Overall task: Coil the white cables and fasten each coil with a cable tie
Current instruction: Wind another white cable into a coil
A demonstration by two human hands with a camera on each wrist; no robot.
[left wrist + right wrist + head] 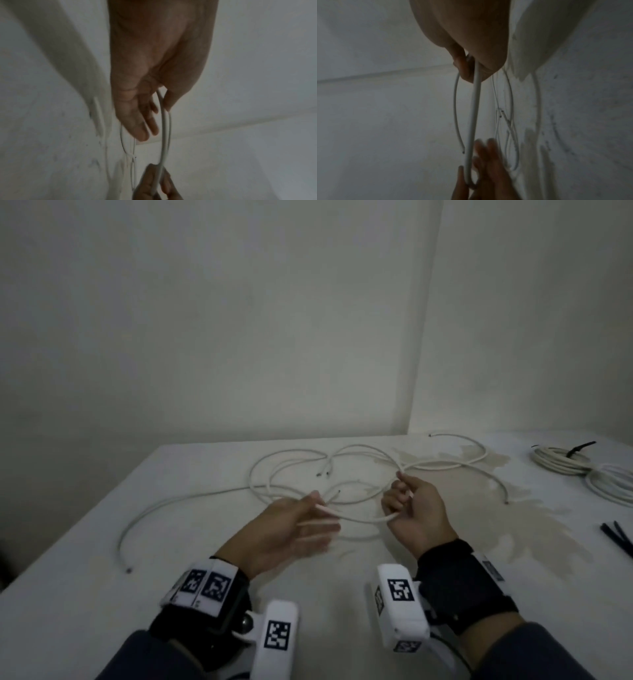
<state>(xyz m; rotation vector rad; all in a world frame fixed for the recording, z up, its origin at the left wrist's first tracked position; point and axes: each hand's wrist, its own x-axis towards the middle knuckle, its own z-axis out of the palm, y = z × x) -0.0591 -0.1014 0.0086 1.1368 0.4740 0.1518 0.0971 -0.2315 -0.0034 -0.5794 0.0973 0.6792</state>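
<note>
Above the near middle of the white bench (102,542), both hands hold one white cable (363,520), thin and round with a smooth sheath. The right hand (416,513) has its fingers curled around the cable, and the wrist view shows two strands leaving this grip (475,83). The left hand (284,527) pinches the same cable between thumb and forefinger, while its other fingers (145,125) are stretched out and a little blurred. Between the hands the cable hangs in a shallow curve.

Behind the hands, more loose white cables (291,463) lie on the bench in wide, overlapping loops, and their cut ends look dark. At the far right, two finished coils (561,462) lie beside each other; the farther one carries a black cable tie (580,448). Some spare black ties (616,537) lie at the right edge. The bench surface has pale stains (534,498) on the right side.
</note>
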